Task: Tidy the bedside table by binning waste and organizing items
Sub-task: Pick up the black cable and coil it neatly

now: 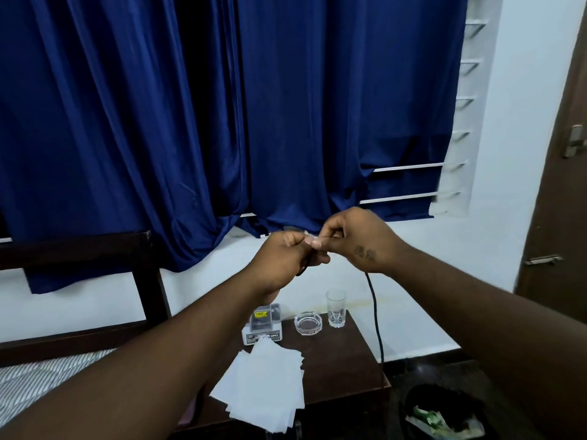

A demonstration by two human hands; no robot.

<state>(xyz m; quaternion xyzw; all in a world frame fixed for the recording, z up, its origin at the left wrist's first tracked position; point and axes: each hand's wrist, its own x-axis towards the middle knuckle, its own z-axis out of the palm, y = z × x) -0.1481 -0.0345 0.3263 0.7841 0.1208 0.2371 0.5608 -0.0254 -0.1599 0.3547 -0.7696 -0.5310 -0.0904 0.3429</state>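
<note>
Both hands are raised above the dark wooden bedside table [343, 369], close together in front of the curtain. My left hand [282, 258] and my right hand [352, 239] both pinch a thin black cable [376, 319] that hangs down from under the right hand to the floor beside the table. A short bit of the cable pokes out below the left fist. On the table lie several white paper sheets [266, 385], a small white box with a device on top [263, 328], a glass ashtray [307, 323] and an empty drinking glass [336, 308].
A black waste bin [444, 414] with green and white scraps stands on the dark floor at the lower right. A bed with a striped sheet [38, 376] and dark headboard is at the left. Blue curtains [222, 106] hang behind, and a brown door [559, 185] is at the right.
</note>
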